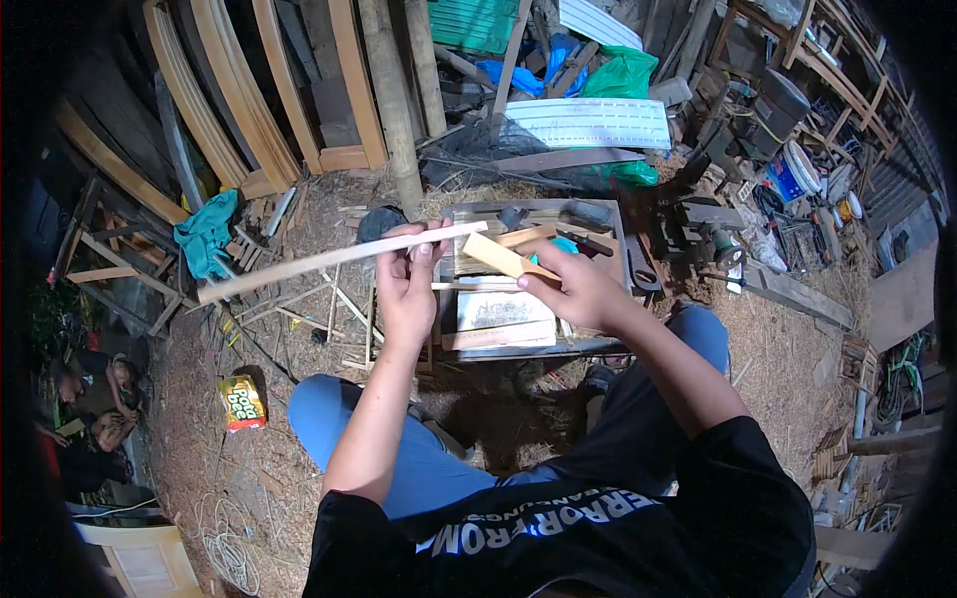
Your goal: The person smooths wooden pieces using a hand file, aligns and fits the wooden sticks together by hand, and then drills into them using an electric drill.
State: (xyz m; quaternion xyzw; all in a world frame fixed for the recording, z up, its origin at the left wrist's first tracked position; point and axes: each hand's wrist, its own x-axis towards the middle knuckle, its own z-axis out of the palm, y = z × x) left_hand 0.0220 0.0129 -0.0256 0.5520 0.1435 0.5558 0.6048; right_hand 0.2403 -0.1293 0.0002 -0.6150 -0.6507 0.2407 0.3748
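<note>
My left hand grips a long, thin, pale wooden strip, which slants up toward the bench. My right hand holds a short, flat, light-yellow wooden block just below the strip's right end. Under both hands is a low wooden work table bearing a white board, a pinkish plank, dark tools and a small turquoise item, partly hidden by my right hand.
Curved wooden frames lean at upper left, near a teal cloth. Scrap, a white bucket and a machine crowd the right. A yellow packet lies on the littered floor. Several people are at far left.
</note>
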